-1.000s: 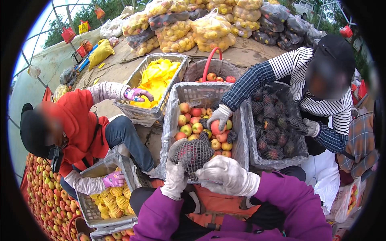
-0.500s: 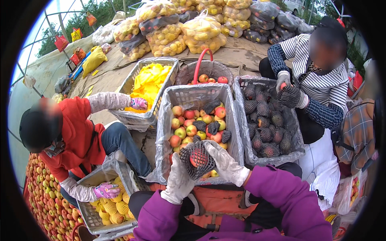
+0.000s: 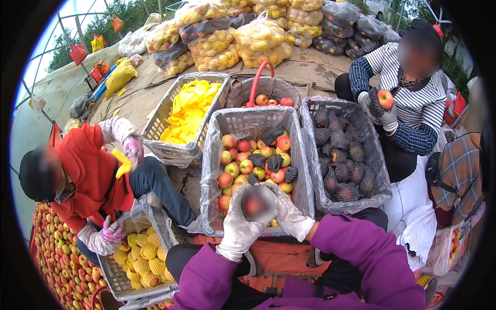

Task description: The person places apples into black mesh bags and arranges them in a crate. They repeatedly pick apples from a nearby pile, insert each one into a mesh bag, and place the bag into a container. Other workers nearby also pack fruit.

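Note:
Both my hands, in whitish gloves, cup a red apple (image 3: 254, 205) between them over the near end of a plastic-lined crate (image 3: 210, 155). My left hand (image 3: 238, 223) wraps its left side, and my right hand (image 3: 290, 214) closes on its right side. The apple is blurred; a dark edge shows around it, but I cannot tell how far a net covers it. Below lie loose red and yellow apples (image 3: 246, 166), with several black foam nets (image 3: 275, 163) on top of them.
Right of my crate, another crate (image 3: 356, 206) holds black-netted apples. A co-worker there holds a bare apple (image 3: 385, 99). Another co-worker at left lifts a yellow net (image 3: 123, 164) beside a crate of yellow-netted apples (image 3: 147, 251). Farther back stand a crate of yellow nets (image 3: 190, 111) and a red-handled basket (image 3: 263, 82).
My hands still hold the apple, now cupped closer around it; its black net no longer shows clearly. The left co-worker has drawn a yellow net from the far crate. A bare apple shows in the right co-worker's hands.

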{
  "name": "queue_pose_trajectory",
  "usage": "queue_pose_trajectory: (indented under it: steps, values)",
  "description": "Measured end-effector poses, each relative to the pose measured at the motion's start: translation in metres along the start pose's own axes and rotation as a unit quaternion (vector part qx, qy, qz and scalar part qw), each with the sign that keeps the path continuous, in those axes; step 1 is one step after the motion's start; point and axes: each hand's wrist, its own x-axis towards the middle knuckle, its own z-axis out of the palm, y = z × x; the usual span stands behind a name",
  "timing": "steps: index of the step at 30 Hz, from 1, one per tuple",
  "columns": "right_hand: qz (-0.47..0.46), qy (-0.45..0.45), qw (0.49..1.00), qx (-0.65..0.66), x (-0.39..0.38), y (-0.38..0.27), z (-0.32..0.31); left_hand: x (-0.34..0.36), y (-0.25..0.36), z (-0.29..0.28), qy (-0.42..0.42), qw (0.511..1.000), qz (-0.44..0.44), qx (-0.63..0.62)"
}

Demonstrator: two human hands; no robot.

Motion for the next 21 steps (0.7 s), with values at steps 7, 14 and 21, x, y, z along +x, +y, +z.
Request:
queue_pose_trajectory:
  steps: [7,14,21]
  values:
    - [-0.116,0.011,0.987,-0.115,0.001,-0.010,0.014,0.004,0.003,0.006,0.061,0.997,0.001,-0.045]
    - [-0.162,0.028,0.961,-0.221,0.006,0.004,0.005,0.005,-0.008,0.008,0.080,0.996,0.042,-0.010]
    - [-0.356,0.075,0.776,-0.515,0.012,0.012,-0.007,0.008,0.001,0.017,0.142,0.985,0.021,-0.095]
